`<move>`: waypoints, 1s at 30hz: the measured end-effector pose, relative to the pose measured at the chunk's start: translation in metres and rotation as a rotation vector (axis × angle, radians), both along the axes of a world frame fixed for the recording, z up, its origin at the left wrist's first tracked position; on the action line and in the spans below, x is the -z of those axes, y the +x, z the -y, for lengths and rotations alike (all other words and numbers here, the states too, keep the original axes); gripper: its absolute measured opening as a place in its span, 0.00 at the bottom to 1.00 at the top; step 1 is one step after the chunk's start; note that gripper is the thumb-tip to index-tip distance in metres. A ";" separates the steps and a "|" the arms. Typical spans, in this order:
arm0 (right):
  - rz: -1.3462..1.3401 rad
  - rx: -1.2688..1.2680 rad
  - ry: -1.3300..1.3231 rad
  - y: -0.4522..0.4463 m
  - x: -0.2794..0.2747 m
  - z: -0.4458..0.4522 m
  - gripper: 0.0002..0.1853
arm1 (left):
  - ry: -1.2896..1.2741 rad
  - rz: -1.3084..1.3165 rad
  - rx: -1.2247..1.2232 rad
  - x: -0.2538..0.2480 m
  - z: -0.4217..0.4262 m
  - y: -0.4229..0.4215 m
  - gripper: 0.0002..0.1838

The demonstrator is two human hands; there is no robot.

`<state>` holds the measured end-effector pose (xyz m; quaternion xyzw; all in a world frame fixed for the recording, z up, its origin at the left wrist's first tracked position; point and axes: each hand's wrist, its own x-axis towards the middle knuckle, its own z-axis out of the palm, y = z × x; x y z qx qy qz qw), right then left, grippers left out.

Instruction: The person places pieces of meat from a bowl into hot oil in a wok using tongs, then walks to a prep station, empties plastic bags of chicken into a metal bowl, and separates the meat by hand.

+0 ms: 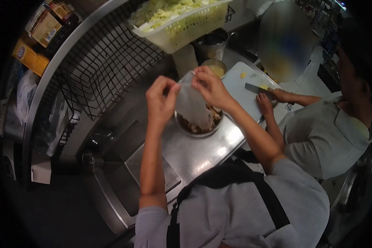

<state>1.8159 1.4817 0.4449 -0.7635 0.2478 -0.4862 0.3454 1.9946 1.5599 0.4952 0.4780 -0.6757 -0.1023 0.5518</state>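
Note:
A translucent plastic bag (191,102) hangs between my two hands above a round metal bowl (196,134). My left hand (162,98) pinches the left corner of its top edge, with thumb and fingers pressed together. At the other top corner, my right hand (212,87) is closed on the bag too. Brown chunks of food (214,118) show in the bowl beside and below the bag. The bag hides much of the bowl, and I cannot tell whether its lower end touches the food.
A co-worker (318,136) on the right holds a knife (258,89) over a white cutting board (240,84) with yellow pieces. A basket of chopped greens (182,25) stands on the wire rack (111,62) above. A metal pot (211,43) is behind; a sink (124,182) lies left.

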 end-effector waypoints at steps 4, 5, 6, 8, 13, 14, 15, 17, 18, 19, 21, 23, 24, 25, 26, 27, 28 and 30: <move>0.067 -0.065 0.068 0.001 -0.011 -0.004 0.14 | -0.058 0.015 -0.114 -0.021 -0.006 -0.003 0.06; 0.067 -0.067 0.067 0.000 -0.013 -0.008 0.14 | -0.059 0.015 -0.116 -0.021 -0.006 -0.002 0.06; 0.021 -0.070 0.141 -0.001 -0.016 -0.011 0.20 | -0.097 0.012 -0.123 -0.023 -0.004 0.000 0.06; -0.028 -0.075 0.229 -0.001 -0.010 -0.015 0.26 | -0.121 0.007 -0.131 -0.023 -0.001 0.001 0.06; -0.401 -0.043 0.130 0.006 0.040 -0.017 0.32 | -0.180 -0.250 -0.029 -0.034 -0.003 -0.011 0.06; -0.405 -0.031 0.135 0.009 0.055 -0.016 0.32 | -0.176 -0.256 -0.016 -0.034 -0.006 -0.012 0.06; -0.327 -0.042 0.144 0.013 0.070 -0.011 0.27 | -0.180 -0.209 -0.029 -0.035 -0.011 -0.010 0.06; -0.191 0.024 0.183 0.008 0.076 -0.002 0.17 | -0.157 -0.202 -0.034 -0.029 -0.016 -0.009 0.05; -0.130 0.089 0.229 0.011 0.080 -0.005 0.13 | -0.126 -0.233 -0.031 -0.025 -0.023 -0.010 0.04; 0.038 0.040 0.136 0.020 0.108 0.009 0.10 | -0.086 -0.238 -0.032 -0.012 -0.028 -0.006 0.04; 0.178 0.026 0.194 0.007 0.071 -0.008 0.10 | -0.002 -0.176 -0.026 0.026 -0.035 0.002 0.07; 0.218 0.020 0.246 0.006 0.068 -0.012 0.10 | 0.161 -0.247 -0.014 0.061 -0.043 -0.007 0.17; 0.244 -0.057 0.243 0.008 0.068 -0.013 0.10 | 0.261 -0.229 -0.037 0.067 -0.049 -0.024 0.26; 0.274 -0.143 0.244 0.009 0.069 -0.017 0.09 | 0.361 -0.206 -0.067 0.073 -0.057 -0.032 0.35; 0.266 -0.140 0.247 0.011 0.067 -0.023 0.09 | 0.412 -0.077 -0.012 0.088 -0.060 -0.030 0.43; 0.218 -0.157 0.199 0.013 0.064 -0.029 0.09 | 0.413 -0.083 -0.010 0.101 -0.062 -0.031 0.43; 0.170 -0.176 0.151 0.015 0.063 -0.034 0.10 | 0.461 -0.147 -0.003 0.114 -0.064 -0.032 0.41; 0.111 -0.188 0.149 0.018 0.064 -0.043 0.09 | 0.513 -0.215 0.005 0.147 -0.066 -0.026 0.39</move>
